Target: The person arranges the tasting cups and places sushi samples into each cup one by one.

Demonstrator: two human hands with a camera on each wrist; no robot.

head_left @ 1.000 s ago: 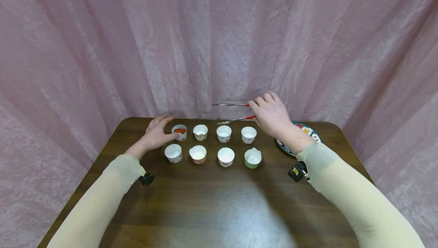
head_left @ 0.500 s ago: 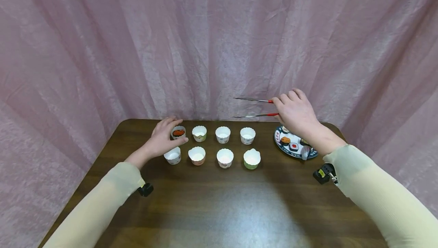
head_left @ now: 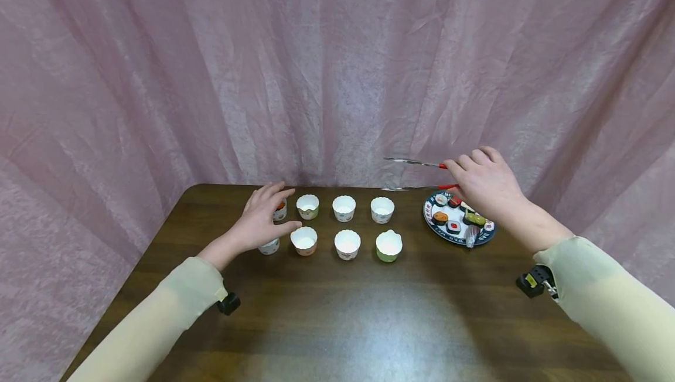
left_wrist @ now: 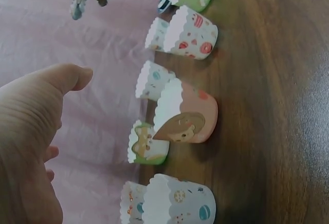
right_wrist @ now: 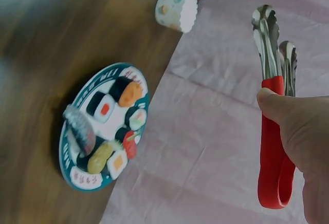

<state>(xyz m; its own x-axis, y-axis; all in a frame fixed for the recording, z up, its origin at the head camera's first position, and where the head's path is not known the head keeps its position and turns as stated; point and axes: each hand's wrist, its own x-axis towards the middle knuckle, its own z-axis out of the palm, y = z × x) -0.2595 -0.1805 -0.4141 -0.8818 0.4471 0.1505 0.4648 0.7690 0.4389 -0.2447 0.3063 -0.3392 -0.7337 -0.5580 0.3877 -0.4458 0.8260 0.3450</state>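
My right hand (head_left: 477,183) grips red-handled metal tongs (head_left: 416,174) just above the far edge of a dark-rimmed plate (head_left: 428,218) of small sushi pieces. The tongs' arms stand apart with nothing between them, and they also show in the right wrist view as tongs (right_wrist: 272,44) beside the plate (right_wrist: 69,167). Several paper cups (head_left: 344,207) stand in two rows. My left hand (head_left: 266,215) hovers with relaxed fingers over the two leftmost cups. It partly hides the back-left cup (head_left: 281,212), which has something red in it.
The dark wooden table (head_left: 343,311) ends at a pink curtain (head_left: 337,65) right behind the cups. The front-row cups (left_wrist: 185,118) lie close together in the left wrist view. A wide stretch of table lies between me and the cups.
My right hand has carried the tongs to the right, from above the back-row cups to above the plate. My left hand has drifted right, over the back-left cup.
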